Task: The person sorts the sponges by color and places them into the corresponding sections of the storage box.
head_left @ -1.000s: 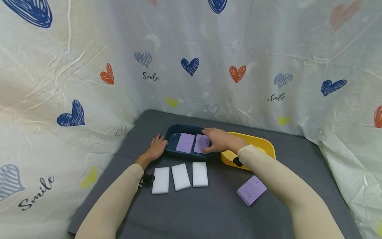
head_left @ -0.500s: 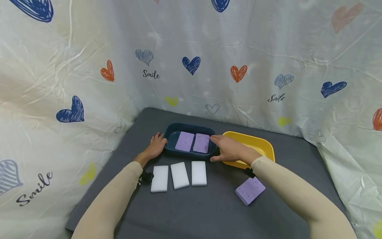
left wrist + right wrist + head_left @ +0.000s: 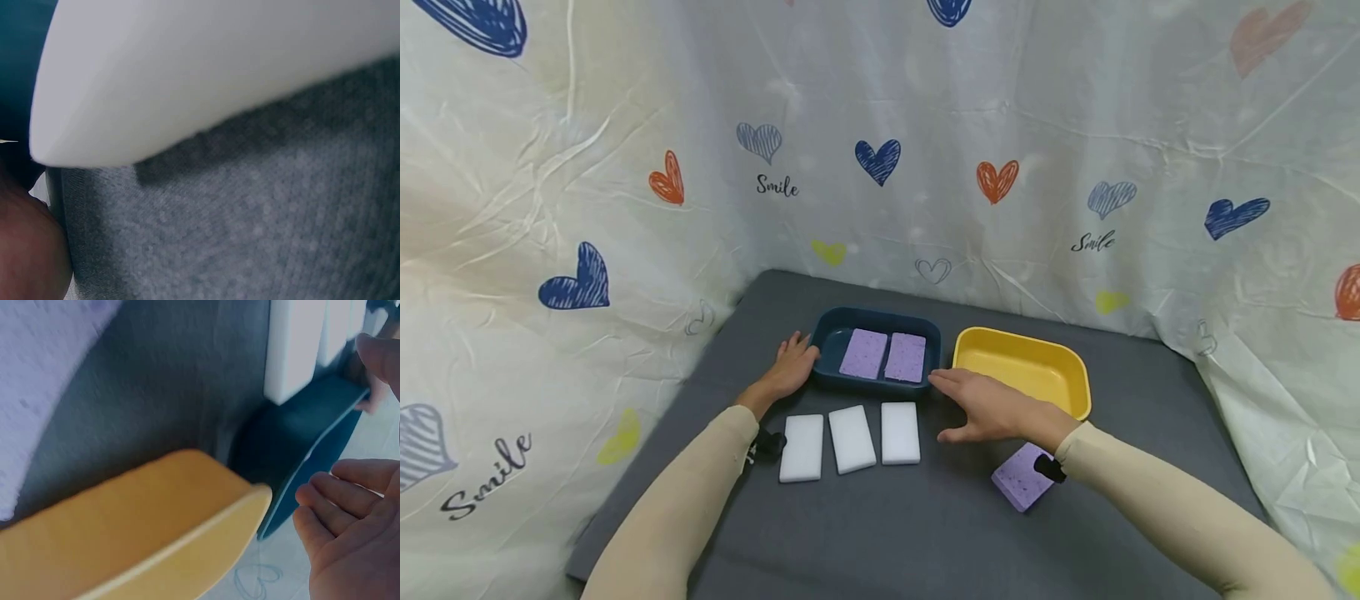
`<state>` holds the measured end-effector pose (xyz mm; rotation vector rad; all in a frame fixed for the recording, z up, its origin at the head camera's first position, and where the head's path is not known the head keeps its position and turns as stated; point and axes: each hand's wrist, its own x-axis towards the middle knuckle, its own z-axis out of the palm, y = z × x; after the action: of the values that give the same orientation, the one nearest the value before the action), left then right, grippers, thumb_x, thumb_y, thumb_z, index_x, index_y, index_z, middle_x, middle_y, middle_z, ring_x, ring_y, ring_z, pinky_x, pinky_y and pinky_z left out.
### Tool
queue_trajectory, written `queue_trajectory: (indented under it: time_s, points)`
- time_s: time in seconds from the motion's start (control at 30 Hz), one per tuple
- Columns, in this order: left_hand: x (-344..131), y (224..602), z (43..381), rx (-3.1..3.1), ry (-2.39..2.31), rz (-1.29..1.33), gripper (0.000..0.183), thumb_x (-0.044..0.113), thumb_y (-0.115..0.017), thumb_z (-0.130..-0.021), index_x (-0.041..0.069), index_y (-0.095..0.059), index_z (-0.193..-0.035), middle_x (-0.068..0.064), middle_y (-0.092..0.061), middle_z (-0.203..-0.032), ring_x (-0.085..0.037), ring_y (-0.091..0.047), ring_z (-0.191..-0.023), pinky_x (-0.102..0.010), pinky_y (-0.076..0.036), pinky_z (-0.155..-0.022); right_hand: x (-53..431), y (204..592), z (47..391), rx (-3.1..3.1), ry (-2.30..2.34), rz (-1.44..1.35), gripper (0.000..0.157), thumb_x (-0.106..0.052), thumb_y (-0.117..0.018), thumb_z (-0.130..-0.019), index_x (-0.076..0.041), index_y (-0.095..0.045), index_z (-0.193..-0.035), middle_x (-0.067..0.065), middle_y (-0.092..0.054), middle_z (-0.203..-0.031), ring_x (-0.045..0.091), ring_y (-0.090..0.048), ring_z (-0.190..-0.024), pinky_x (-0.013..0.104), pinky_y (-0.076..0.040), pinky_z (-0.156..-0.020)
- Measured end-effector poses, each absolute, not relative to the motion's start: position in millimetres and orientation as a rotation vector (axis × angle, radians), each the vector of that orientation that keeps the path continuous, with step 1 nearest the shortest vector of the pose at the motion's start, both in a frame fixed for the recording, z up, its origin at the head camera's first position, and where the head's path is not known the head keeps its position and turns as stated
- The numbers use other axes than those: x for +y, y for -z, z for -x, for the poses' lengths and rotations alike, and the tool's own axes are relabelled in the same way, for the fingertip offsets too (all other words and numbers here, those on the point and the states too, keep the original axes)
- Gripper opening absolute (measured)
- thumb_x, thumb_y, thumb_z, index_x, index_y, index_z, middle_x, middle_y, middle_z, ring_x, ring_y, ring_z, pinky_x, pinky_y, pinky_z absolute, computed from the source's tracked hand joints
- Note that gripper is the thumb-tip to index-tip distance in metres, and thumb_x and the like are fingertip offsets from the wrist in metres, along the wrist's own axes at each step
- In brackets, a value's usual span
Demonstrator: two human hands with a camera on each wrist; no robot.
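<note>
My left hand [image 3: 790,368] touches the left end of a dark blue tray [image 3: 830,346], fingers extended along its outside. Two purple sponges, a left one [image 3: 862,353] and a right one [image 3: 906,357], lie side by side in that tray. My right hand [image 3: 988,406] is held in front of the gap between the blue tray and a yellow tray [image 3: 1018,358], fingers straight and thumb spread. Nothing is in its grasp, as the right wrist view of the hand [image 3: 356,519] also shows. Below my right wrist lies another purple sponge [image 3: 1018,479], partly covered by the wrist strap.
White sponge blocks stand in a row before the blue tray: a left [image 3: 801,447], a middle [image 3: 852,439] and a right one [image 3: 900,433]. The left wrist view is mostly filled by a white block [image 3: 156,75]. A heart-printed curtain [image 3: 925,225] hangs behind the grey table [image 3: 895,533].
My right hand has come away from the right sponge in the blue tray, moving right and toward me, uncovering the yellow tray. The left hand has stayed at the blue tray's end.
</note>
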<state>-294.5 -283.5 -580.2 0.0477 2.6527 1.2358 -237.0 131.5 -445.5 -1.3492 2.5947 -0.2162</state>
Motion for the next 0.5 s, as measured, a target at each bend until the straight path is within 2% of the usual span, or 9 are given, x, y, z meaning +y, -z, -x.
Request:
queue_trajectory:
  time_s: [0.23, 0.5]
  points:
    - [-284, 583, 298, 2.672, -1.258, -0.075, 0.086, 0.055, -0.021, -0.102, -0.007, -0.063, -0.146, -0.021, -0.009, -0.184, -0.038, 0.015, -0.171, -0.064, 0.011, -0.135, 144, 452, 213, 2.551, 0.220, 1.331, 0.092, -0.050, -0.084, -0.094, -0.002, -0.048, -0.164, 0.015, -0.051, -0.169, 0.033, -0.053, -0.153, 0.050, -0.045, -0.125]
    - [-276, 566, 288, 2.708, -1.213, -0.106, 0.074, 0.041, -0.023, -0.107, -0.010, -0.067, -0.137, -0.026, -0.015, -0.182, -0.041, 0.010, -0.171, -0.060, 0.012, -0.136, 158, 466, 194, 2.504, 0.253, 1.317, 0.091, -0.047, -0.085, -0.094, 0.002, -0.049, -0.162, 0.020, -0.051, -0.167, 0.036, -0.053, -0.154, 0.054, -0.044, -0.126]
